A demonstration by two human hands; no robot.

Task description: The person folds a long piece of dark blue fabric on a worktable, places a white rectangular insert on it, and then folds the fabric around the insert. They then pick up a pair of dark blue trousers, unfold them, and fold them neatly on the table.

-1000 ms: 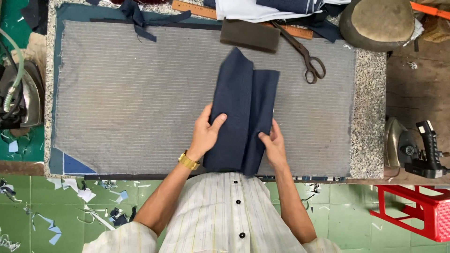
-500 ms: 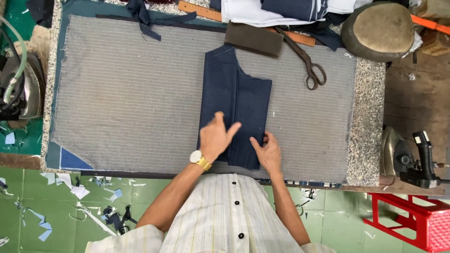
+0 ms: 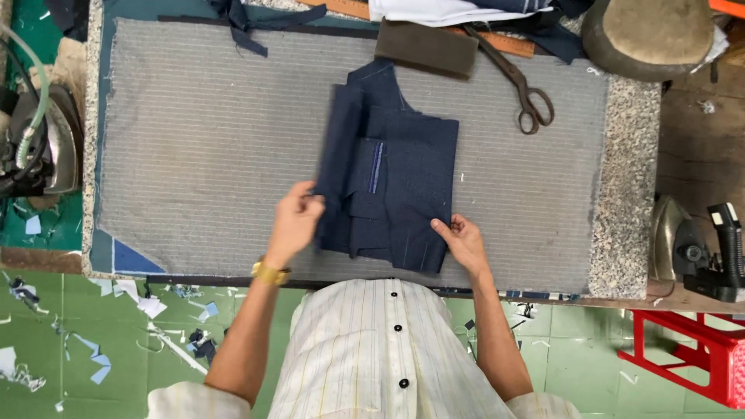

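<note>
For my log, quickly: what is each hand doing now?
Left hand: closed on the left edge of the navy fabric piece.
Right hand: fingers grip its lower right corner.

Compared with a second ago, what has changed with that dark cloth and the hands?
The navy fabric piece, folded narrow before, has been opened wider, showing an inner panel with a pale stripe. The left hand moved from pressing on top to its left edge; the right hand stays at the lower right corner. Scissors stayed put.

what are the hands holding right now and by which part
Both hold the dark blue cloth piece: the left hand pinches its left edge, and the right hand has a grip on its lower right corner.
</note>
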